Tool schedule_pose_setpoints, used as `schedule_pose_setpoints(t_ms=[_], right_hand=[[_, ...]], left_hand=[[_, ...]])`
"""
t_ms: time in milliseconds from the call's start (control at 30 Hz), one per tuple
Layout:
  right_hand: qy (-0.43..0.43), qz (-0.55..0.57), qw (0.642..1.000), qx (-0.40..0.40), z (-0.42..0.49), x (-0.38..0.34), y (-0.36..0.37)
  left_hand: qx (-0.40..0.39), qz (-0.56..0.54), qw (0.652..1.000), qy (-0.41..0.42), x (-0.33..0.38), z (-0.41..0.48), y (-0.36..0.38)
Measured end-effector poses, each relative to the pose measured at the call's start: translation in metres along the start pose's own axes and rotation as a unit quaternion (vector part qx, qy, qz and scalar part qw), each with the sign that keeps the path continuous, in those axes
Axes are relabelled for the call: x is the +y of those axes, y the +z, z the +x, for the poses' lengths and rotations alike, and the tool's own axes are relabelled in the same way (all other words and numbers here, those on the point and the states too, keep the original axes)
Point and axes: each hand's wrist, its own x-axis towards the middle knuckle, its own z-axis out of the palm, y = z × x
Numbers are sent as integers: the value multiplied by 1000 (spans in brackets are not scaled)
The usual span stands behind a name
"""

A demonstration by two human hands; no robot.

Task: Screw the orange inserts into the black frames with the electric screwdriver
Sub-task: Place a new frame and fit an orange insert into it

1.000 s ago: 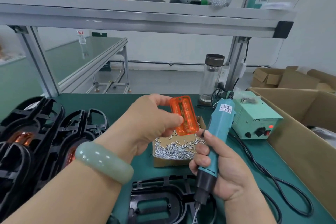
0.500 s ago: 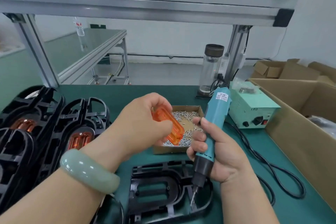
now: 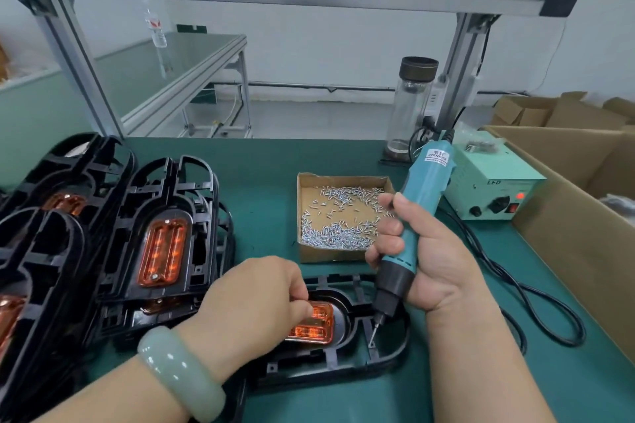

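While the left hand [image 3: 254,306] pinches the orange insert [image 3: 314,323] with curled fingertips and holds it in the oval opening of the black frame [image 3: 388,359], the right hand [image 3: 436,261] is wrapped round the electric screwdriver [image 3: 424,189], so the hands are apart, each clamped on its own thing. The frame lies flat on the green mat [image 3: 271,161] directly beneath both hands. The screwdriver stands nearly upright, tilted a little away from the person, and its bit [image 3: 374,336] points down at a rib of the frame just right of the insert; whether the tip touches cannot be told. A pale green bangle [image 3: 178,374] circles the left wrist. Just beyond the hands sits an open cardboard tray [image 3: 343,256] with small silver screws [image 3: 338,237] scattered across its floor. Left of the left hand, stacked black frames [image 3: 171,178] lean in overlapping rows, and the fitted inserts [image 3: 163,251] in several of them glow orange. Beyond the right hand a mint-coloured power unit [image 3: 488,189] shows a red light, and its black cable [image 3: 536,302] loops over the mat to the right of that hand. A clear bottle with a dark cap [image 3: 412,103] stands behind the unit, beside an aluminium upright [image 3: 460,79]. A large cardboard box [image 3: 577,237] fills the far right edge.
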Motion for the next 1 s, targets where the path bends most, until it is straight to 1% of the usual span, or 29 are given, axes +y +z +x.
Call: schedule_pose_setpoints(t_ms=[100, 167, 233, 367, 467, 633, 700, 733, 833, 867, 933, 1000], right_hand=[[1, -2, 1000, -2, 1, 1, -1], [2, 0, 1000, -5, 1, 0, -1], [3, 4, 1000, -6, 1, 0, -1], [0, 6, 1000, -5, 0, 0, -1], [-3, 5, 1000, -8, -1, 0, 0], [-4, 9, 1000, -4, -2, -2, -1], [-5, 13, 1000, -2, -2, -4, -2], [-6, 14, 1000, -3, -2, -4, -3], [-9, 9, 1000, 2, -1, -5, -3], [-10, 8, 1000, 4, -1, -5, -3], [-13, 4, 1000, 6, -1, -4, -2], [-15, 0, 1000, 11, -1, -4, -1]], left_hand=[[53, 85, 995, 16, 3, -4, 2], [63, 109, 991, 38, 2, -6, 2], [42, 117, 990, 65, 1, -7, 1], [-46, 155, 984, 76, 4, -4, 1], [-49, 168, 980, 98, 11, -1, 8], [-51, 145, 983, 103, 13, 4, 11], [-49, 118, 986, 112, 13, 4, 7], [-30, 91, 989, 114, 14, 5, 3], [66, 32, 990, 124, 21, 28, -12], [78, 18, 990, 116, 24, 40, -16], [59, 1, 995, 85, 32, 69, -19], [21, 22, 998, 63, 37, 95, -16]])
